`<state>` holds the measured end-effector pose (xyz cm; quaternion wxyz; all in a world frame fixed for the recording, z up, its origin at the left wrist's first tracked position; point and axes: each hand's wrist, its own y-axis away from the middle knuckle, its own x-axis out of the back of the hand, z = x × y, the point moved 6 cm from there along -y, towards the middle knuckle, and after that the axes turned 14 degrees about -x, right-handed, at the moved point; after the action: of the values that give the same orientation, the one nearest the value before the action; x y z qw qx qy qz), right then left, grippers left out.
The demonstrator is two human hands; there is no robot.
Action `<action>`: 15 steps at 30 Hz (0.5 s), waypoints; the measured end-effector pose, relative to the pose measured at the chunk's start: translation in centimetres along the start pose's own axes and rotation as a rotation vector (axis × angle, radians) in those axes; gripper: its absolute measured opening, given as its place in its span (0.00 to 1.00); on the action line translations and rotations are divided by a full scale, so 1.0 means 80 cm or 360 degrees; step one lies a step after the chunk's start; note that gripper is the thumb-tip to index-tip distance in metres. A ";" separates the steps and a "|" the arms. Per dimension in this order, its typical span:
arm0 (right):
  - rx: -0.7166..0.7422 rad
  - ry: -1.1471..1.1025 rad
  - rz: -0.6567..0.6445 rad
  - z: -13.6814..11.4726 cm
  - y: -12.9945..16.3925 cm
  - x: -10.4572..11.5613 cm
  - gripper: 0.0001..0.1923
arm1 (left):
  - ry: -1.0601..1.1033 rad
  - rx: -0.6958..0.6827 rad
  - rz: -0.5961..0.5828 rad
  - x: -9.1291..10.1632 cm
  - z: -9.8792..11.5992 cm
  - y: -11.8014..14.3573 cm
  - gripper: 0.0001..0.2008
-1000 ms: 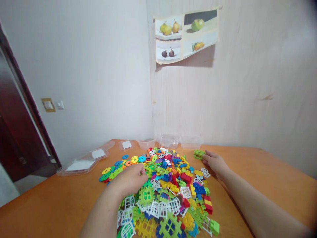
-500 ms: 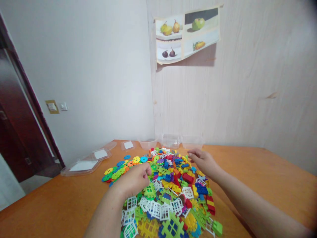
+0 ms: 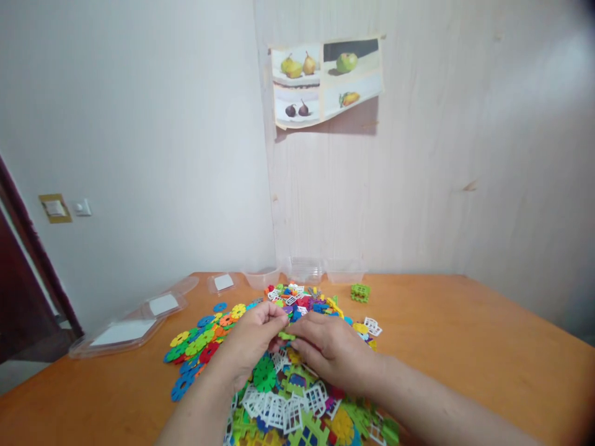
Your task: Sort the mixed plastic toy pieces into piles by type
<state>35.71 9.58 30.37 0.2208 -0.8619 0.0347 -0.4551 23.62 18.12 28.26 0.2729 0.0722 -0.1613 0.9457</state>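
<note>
Bare orange wooden counter (image 3: 465,334) right of the right grip (image 3: 332,350): open passage. Beneath both grips: heaped multicoloured plastic building pieces (image 3: 288,396). Beyond: clear plastic tubs (image 3: 304,270). Left: clear flat lids (image 3: 125,331).

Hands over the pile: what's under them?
Under the left hand and right hand lies the pile of plastic pieces; a green disc and white window frames show. Pieces directly beneath the palms are covered.
</note>
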 end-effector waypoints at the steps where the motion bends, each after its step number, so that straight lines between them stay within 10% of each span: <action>1: -0.0081 -0.0052 0.0073 0.014 -0.005 0.004 0.15 | 0.0001 0.0019 0.0021 0.000 -0.001 0.000 0.15; 9: -0.1334 -0.0311 0.0860 0.247 0.002 0.094 0.17 | -0.0442 -0.0089 0.0216 0.020 0.007 -0.004 0.18; 15: -0.1908 -0.0434 0.0709 0.346 0.045 0.099 0.14 | -0.0589 -0.0139 0.0153 0.019 0.008 -0.005 0.21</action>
<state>62.98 13.91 21.44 -0.2066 -0.8579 0.4318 -0.1867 22.60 18.96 29.31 0.1959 0.2253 -0.2529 0.9203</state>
